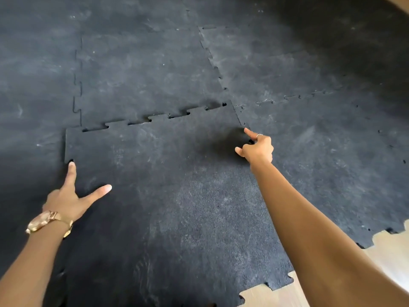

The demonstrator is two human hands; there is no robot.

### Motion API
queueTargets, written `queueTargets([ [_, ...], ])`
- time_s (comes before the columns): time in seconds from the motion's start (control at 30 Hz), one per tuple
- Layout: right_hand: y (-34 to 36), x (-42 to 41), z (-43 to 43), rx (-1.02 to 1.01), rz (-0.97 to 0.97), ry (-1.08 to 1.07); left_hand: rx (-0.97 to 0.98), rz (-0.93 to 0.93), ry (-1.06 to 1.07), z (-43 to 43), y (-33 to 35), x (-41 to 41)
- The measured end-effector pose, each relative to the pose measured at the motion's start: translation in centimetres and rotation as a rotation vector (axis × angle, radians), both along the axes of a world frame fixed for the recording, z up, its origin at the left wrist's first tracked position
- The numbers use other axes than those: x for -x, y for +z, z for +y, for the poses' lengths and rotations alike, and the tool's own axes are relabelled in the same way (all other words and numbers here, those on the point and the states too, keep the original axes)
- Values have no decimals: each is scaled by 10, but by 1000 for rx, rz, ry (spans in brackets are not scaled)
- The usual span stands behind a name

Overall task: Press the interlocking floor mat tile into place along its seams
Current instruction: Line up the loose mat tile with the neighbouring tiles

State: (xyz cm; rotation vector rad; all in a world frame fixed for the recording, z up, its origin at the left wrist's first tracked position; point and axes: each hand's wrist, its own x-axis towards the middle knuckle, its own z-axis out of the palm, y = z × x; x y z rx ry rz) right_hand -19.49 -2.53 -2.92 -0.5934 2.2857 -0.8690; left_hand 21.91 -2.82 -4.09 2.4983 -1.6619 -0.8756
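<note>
A black rubber floor mat tile [168, 185] with puzzle-tooth edges lies in front of me. Its far edge sits slightly raised, with dark gaps between its teeth and the tile behind. My left hand [68, 196] rests on the tile's left edge, index finger stretched toward the far left corner and thumb spread out on the surface. My right hand [256, 147] is on the right seam near the far right corner, index finger pointing out and the other fingers curled. Neither hand holds anything.
Joined black mat tiles [143, 69] cover the floor behind, to the left and to the right [332, 151]. Bare light wooden floor [387, 244] shows at the lower right beyond the toothed mat edge. A gold watch [47, 221] is on my left wrist.
</note>
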Motion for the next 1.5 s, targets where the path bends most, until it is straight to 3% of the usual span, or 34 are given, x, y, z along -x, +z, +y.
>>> queueTargets([
  [0.2, -9, -4, -5, -56, 23, -31, -7, -16, -31, 0, -2, -3],
  [0.47, 8, 6, 1, 15, -20, 66, -103, 8, -11, -1, 16, -1],
  [0.63, 29, 22, -14, 58, 114, 126, -125, 25, -17, 4, 13, 13],
  [0.8, 10, 30, 14, -137, 139, 377, -132, 19, -30, 9, 17, 20],
  [1.23, 0, 18, 8, -181, 214, 425, -139, -11, -26, 8, 25, 15],
  [1.5, 4, -3, 1, -411, 377, 491, -222, -125, -86, 3, 31, 18],
])
